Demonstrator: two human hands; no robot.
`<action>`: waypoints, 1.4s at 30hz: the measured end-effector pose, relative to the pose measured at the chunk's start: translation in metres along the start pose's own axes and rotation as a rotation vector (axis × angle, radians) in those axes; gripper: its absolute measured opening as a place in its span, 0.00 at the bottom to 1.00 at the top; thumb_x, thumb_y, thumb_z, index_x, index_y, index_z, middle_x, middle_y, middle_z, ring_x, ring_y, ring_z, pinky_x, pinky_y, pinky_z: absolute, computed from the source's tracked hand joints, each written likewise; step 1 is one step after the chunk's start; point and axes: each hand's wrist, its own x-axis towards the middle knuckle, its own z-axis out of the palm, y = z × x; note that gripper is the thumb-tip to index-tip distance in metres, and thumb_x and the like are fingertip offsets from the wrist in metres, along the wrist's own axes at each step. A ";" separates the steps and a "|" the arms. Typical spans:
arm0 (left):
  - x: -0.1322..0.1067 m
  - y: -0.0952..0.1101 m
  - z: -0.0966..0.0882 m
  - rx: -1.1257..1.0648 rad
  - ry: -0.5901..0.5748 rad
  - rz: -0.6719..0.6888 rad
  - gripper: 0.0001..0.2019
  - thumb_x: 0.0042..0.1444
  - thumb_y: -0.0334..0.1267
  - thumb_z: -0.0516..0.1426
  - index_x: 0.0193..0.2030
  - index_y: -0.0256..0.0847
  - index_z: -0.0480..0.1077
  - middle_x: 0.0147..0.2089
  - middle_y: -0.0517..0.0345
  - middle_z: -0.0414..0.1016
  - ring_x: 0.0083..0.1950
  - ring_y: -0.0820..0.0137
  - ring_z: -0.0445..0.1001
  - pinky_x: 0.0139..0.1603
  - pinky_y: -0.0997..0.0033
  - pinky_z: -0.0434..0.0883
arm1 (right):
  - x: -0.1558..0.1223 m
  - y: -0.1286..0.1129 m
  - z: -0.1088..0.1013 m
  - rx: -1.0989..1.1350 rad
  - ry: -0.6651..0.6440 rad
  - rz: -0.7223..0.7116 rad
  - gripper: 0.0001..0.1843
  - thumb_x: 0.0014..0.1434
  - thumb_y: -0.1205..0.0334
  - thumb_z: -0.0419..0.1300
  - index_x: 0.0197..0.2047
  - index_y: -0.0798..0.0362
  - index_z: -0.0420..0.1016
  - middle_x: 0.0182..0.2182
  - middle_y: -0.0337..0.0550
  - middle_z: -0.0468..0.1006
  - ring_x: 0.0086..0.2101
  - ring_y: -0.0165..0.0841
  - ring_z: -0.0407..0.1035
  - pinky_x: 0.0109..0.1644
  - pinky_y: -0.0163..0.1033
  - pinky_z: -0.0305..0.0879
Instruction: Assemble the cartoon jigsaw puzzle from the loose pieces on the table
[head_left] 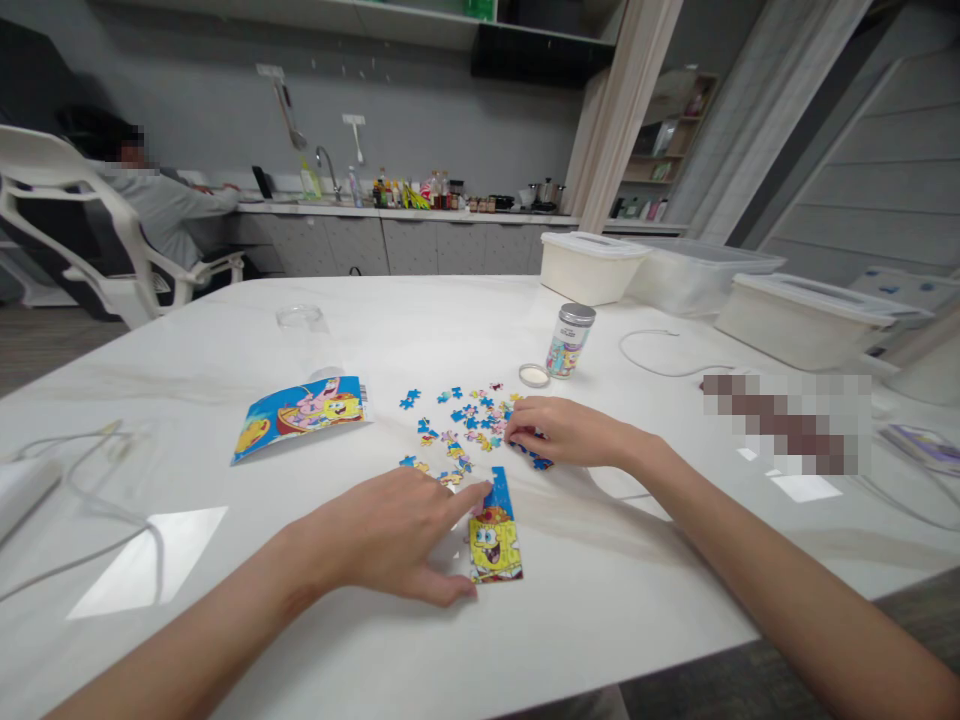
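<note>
A partly joined jigsaw puzzle (496, 548), showing a yellow cartoon face under a blue strip, lies in front of me. My left hand (397, 530) rests beside it, thumb and fingers apart, with the index fingertip against its upper left edge. Loose puzzle pieces (452, 455) in blue, yellow and pink are scattered beyond. My right hand (559, 432) is at the right side of this scatter, fingers bent in and closed over the pieces. Whatever is between its fingertips is hidden. A curved picture sheet (304, 415) with matching cartoon figures lies to the left.
A printed canister (570, 342) with a silver lid stands behind my right hand, beside a round lid (535, 376). A clear jar (309, 340) stands at the far left. Lidded white bins (592, 270) line the back right. Cables (82, 500) lie leftward. A person (169, 205) sits beyond.
</note>
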 end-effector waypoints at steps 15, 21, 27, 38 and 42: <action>-0.002 -0.011 0.001 0.057 -0.001 -0.072 0.37 0.55 0.64 0.51 0.63 0.37 0.60 0.34 0.49 0.78 0.32 0.57 0.76 0.33 0.62 0.67 | -0.001 0.006 0.007 0.028 0.007 -0.026 0.12 0.66 0.65 0.51 0.40 0.51 0.76 0.37 0.43 0.76 0.37 0.32 0.69 0.42 0.37 0.64; -0.002 -0.008 -0.001 0.053 -0.009 -0.066 0.34 0.56 0.63 0.51 0.62 0.40 0.61 0.34 0.51 0.79 0.32 0.58 0.76 0.33 0.62 0.68 | -0.001 0.003 0.007 0.024 -0.009 -0.020 0.11 0.65 0.66 0.52 0.40 0.52 0.76 0.37 0.43 0.76 0.36 0.31 0.69 0.41 0.37 0.63; 0.000 -0.008 -0.001 0.023 -0.015 -0.067 0.38 0.56 0.65 0.50 0.65 0.40 0.58 0.35 0.51 0.78 0.34 0.58 0.77 0.36 0.62 0.69 | 0.000 0.003 0.008 0.029 -0.014 -0.011 0.10 0.65 0.66 0.52 0.40 0.52 0.76 0.36 0.43 0.77 0.36 0.31 0.69 0.41 0.37 0.63; 0.001 -0.007 -0.001 -0.004 0.016 -0.051 0.31 0.56 0.65 0.50 0.58 0.44 0.63 0.32 0.54 0.78 0.31 0.62 0.75 0.32 0.66 0.67 | -0.001 -0.005 0.011 0.034 -0.020 -0.020 0.11 0.66 0.66 0.51 0.39 0.52 0.75 0.36 0.44 0.77 0.36 0.32 0.69 0.41 0.38 0.63; 0.002 -0.008 0.001 -0.006 0.047 -0.033 0.30 0.56 0.64 0.52 0.57 0.45 0.63 0.31 0.55 0.78 0.29 0.62 0.75 0.30 0.66 0.66 | -0.001 -0.006 0.011 0.043 -0.027 -0.017 0.12 0.66 0.65 0.50 0.39 0.51 0.75 0.35 0.43 0.77 0.36 0.32 0.69 0.41 0.37 0.63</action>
